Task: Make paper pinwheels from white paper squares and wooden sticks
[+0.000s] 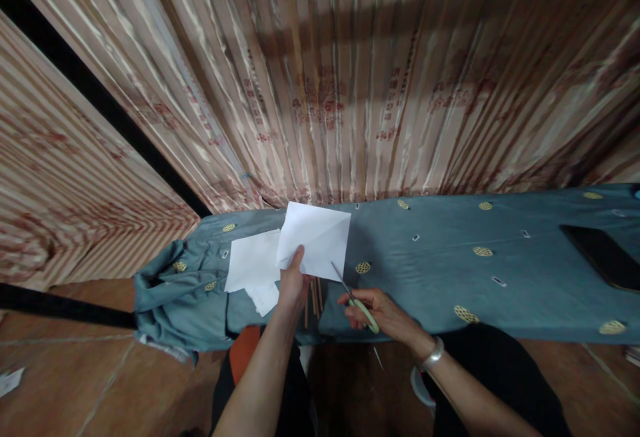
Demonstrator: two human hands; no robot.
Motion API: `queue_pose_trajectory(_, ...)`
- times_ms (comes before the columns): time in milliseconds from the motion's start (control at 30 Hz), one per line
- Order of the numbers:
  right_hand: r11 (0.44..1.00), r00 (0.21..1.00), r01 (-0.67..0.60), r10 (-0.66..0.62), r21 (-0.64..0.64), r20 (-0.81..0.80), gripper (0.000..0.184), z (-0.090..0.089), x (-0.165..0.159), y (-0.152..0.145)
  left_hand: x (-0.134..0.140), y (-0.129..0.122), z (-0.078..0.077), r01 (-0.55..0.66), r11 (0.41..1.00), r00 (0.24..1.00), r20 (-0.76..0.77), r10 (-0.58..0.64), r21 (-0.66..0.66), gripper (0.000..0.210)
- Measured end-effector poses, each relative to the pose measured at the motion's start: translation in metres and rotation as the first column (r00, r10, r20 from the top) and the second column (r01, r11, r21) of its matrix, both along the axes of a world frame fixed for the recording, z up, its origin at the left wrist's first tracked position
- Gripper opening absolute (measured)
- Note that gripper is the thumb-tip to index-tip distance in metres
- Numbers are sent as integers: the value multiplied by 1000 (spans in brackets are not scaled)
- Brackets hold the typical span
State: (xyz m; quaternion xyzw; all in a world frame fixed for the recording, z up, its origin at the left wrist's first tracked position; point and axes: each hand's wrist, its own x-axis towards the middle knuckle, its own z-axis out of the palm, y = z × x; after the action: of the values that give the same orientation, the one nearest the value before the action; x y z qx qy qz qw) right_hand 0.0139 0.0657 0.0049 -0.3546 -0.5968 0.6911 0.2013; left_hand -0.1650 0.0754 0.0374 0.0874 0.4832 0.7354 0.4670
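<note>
My left hand (296, 278) grips a white sheet of paper (317, 237) by its lower left part, thumb on top. Green-handled scissors (364, 314) are in my right hand (375, 310), their blades pointing up and left at the sheet's lower right edge. Whether the blades have cut into the paper I cannot tell. More white paper (253, 260) lies on the cloth to the left, with a smaller torn-looking piece (263, 298) below it. Several thin brown sticks (315, 300) lie beside my left hand, partly hidden by the sheet.
A grey-green patterned cloth (430, 270) covers the long low surface before me, bunched at its left end. On the right lies a dark flat phone-like object (600, 256). Pleated curtains (340, 90) hang behind. Paper scraps (11, 382) lie on the brown floor (65, 384).
</note>
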Motion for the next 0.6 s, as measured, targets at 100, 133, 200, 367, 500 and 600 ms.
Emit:
queue_pose_trajectory(100,1000,1000,10,-10,-17,-13,47,0,0,-1,0,0,0,1,1000,1000,1,-1,18,25)
queue_pose_trajectory(133,1000,1000,13,-13,-24,-15,47,0,-1,-1,-1,0,0,1,1000,1000,2,-1,23,25)
queue_pose_trajectory(200,999,1000,19,-20,-36,-14,48,1,-1,-1,-1,0,0,1,1000,1000,8,-2,21,26)
queue_pose_trajectory(367,999,1000,22,-22,-48,-1,48,3,-3,-1,-1,0,0,-11,1000,1000,9,11,12,25)
queue_pose_trajectory(500,997,999,43,-43,-58,5,48,3,-4,-2,-2,0,-1,-11,1000,1000,-1,11,21,25)
queue_pose_trajectory(600,997,999,49,-48,-66,11,50,2,-4,-2,-2,0,-1,-11,1000,1000,4,11,14,25)
